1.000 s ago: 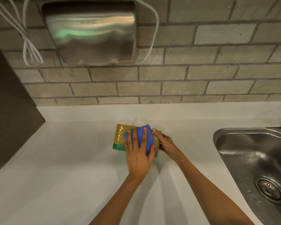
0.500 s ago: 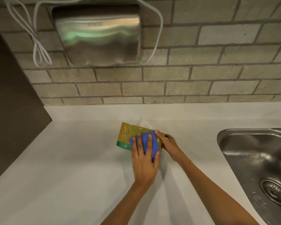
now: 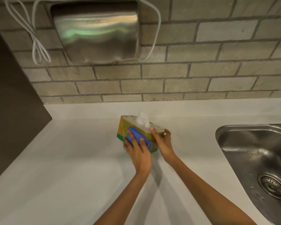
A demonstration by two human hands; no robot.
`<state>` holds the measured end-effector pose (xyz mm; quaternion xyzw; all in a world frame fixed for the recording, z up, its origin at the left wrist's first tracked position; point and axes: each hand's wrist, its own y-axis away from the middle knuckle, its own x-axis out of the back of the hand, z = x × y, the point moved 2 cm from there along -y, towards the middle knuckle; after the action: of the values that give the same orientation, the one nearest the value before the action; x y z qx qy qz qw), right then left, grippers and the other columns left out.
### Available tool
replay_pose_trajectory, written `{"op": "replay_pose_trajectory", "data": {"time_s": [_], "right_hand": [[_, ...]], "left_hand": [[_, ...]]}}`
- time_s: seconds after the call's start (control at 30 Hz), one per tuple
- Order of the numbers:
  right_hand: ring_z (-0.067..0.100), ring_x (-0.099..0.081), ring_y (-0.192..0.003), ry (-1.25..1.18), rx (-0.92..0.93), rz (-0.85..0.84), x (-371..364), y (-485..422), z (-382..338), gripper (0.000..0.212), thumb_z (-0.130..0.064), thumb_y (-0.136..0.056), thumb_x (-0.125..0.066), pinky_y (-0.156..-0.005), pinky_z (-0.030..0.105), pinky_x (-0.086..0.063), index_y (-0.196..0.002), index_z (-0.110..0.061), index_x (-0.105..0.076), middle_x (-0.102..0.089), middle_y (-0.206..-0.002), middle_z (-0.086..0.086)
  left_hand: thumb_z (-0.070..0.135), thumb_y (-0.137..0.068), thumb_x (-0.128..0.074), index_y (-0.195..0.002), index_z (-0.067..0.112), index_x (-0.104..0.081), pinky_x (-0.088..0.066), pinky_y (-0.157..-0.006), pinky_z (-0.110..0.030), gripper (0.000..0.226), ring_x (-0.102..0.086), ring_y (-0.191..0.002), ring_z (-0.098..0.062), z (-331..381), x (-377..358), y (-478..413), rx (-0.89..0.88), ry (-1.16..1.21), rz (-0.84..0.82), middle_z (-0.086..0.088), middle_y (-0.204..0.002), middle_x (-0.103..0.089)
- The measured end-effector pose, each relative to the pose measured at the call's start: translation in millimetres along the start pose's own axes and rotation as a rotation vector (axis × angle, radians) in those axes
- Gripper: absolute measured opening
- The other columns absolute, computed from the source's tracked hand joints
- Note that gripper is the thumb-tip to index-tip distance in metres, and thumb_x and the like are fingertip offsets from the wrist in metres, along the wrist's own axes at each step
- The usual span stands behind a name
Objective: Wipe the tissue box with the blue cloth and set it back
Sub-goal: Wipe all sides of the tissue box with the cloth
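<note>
A yellow and green tissue box (image 3: 124, 127) with a white top and a white tissue (image 3: 142, 119) sticking out sits on the white counter (image 3: 71, 159), near the back wall. My left hand (image 3: 139, 153) presses a folded blue cloth (image 3: 135, 138) against the box's near long side. My right hand (image 3: 163, 143) grips the box's right end, thumb on the top edge. The hands hide the box's lower right corner.
A steel sink (image 3: 256, 159) with a drain (image 3: 272, 186) is set into the counter at the right. A steel hand dryer (image 3: 96, 33) with a white cable (image 3: 39, 44) hangs on the brick wall. A dark panel (image 3: 11, 111) borders the counter on the left.
The box has been turned upright so its white top and tissue now show. The cloth has shifted from the box's upper face to its near side.
</note>
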<state>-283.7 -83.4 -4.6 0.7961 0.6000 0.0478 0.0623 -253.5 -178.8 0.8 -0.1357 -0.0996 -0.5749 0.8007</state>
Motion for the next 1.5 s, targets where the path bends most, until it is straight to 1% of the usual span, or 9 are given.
{"op": "replay_pose_trajectory", "data": {"time_s": [0.17,0.33,0.53,0.7,0.93,1.07,1.17,1.3,1.5], "right_hand": [[0.014,-0.048,-0.109,-0.018,0.016,-0.014,-4.4,6.7,3.4,0.068,-0.054,-0.087,-0.044,-0.087,0.023,-0.041,-0.139,-0.016,-0.022,-0.043,-0.135,0.006],[0.017,-0.043,-0.123,0.052,0.125,-0.03,-22.0,29.9,11.1,0.066,-0.049,-0.088,-0.046,-0.092,0.023,-0.042,-0.142,-0.019,-0.021,-0.032,-0.141,0.007],[0.017,-0.04,-0.128,0.091,0.209,-0.053,-32.3,59.1,19.3,0.065,-0.038,-0.09,-0.052,-0.103,0.024,-0.042,-0.142,-0.013,-0.021,-0.031,-0.137,0.006],[0.004,-0.036,-0.118,0.143,0.222,-0.092,-41.7,78.8,32.8,0.065,-0.034,-0.092,-0.051,-0.078,-0.009,-0.034,-0.142,-0.011,-0.018,-0.027,-0.129,-0.002],[0.003,-0.042,-0.126,0.029,0.206,-0.188,-53.4,90.2,38.8,0.055,-0.036,-0.094,-0.045,-0.102,0.016,-0.041,-0.141,-0.016,-0.024,-0.037,-0.138,-0.004],[-0.009,-0.054,-0.103,0.121,0.252,-0.116,-40.6,83.1,35.8,0.039,-0.054,-0.088,-0.042,-0.08,0.006,-0.044,-0.121,-0.033,-0.04,-0.056,-0.114,-0.021],[-0.002,-0.06,-0.081,0.12,0.293,0.136,-11.3,61.7,28.1,0.007,-0.04,-0.092,-0.047,-0.067,0.011,-0.045,-0.098,-0.04,-0.044,-0.06,-0.092,-0.02],[0.01,-0.059,-0.085,0.132,0.25,0.275,29.8,27.7,23.9,0.025,-0.035,-0.091,-0.052,-0.076,0.026,-0.042,-0.113,-0.027,-0.045,-0.061,-0.101,0.001],[0.021,-0.029,-0.142,0.307,0.037,-0.103,50.2,2.9,42.9,0.073,-0.057,-0.088,-0.037,-0.113,0.037,-0.027,-0.149,-0.037,-0.002,-0.026,-0.156,0.001]], "left_hand": [[0.038,-0.097,-0.039,-0.148,0.015,-0.025,-0.032,-0.113,-0.047,0.058,-0.037,-0.134,-0.031,-3.7,20.5,-31.7,0.108,0.192,0.011,-0.014,-0.144,-0.041],[0.042,-0.074,-0.074,-0.139,0.02,-0.033,-0.045,-0.088,-0.029,0.08,-0.053,-0.105,-0.022,-17.3,32.2,-31.6,0.368,0.312,-0.003,-0.007,-0.127,-0.054],[0.027,-0.082,-0.066,-0.139,0.015,-0.033,-0.049,-0.082,-0.035,0.067,-0.058,-0.107,-0.032,-26.1,35.3,-30.0,0.505,0.388,0.105,-0.016,-0.126,-0.056],[0.025,-0.088,-0.056,-0.139,0.013,-0.031,-0.049,-0.095,-0.047,0.058,-0.057,-0.109,-0.039,-24.8,30.2,-30.9,0.558,0.399,0.202,-0.022,-0.127,-0.054],[0.023,-0.078,-0.073,-0.141,0.011,-0.028,-0.046,-0.078,-0.032,0.079,-0.059,-0.107,-0.035,-26.1,25.7,-32.4,0.549,0.343,0.087,-0.019,-0.129,-0.054],[0.02,-0.081,-0.07,-0.137,0.009,-0.033,-0.051,-0.092,-0.043,0.068,-0.059,-0.104,-0.035,-31.9,30.9,-44.3,0.554,0.38,0.04,-0.02,-0.129,-0.055],[0.022,-0.082,-0.069,-0.135,0.009,-0.037,-0.049,-0.094,-0.047,0.063,-0.058,-0.099,-0.034,-35.0,37.7,-54.9,0.542,0.328,-0.037,-0.022,-0.128,-0.056],[0.019,-0.083,-0.068,-0.129,0.009,-0.045,-0.048,-0.076,-0.034,0.053,-0.058,-0.091,-0.028,-36.6,49.1,-68.9,0.471,0.3,-0.102,-0.018,-0.119,-0.059],[0.022,-0.082,-0.07,-0.128,0.011,-0.049,-0.049,-0.087,-0.034,0.052,-0.057,-0.107,-0.029,-40.3,54.8,-79.1,0.394,0.262,-0.164,-0.013,-0.127,-0.059]]}}
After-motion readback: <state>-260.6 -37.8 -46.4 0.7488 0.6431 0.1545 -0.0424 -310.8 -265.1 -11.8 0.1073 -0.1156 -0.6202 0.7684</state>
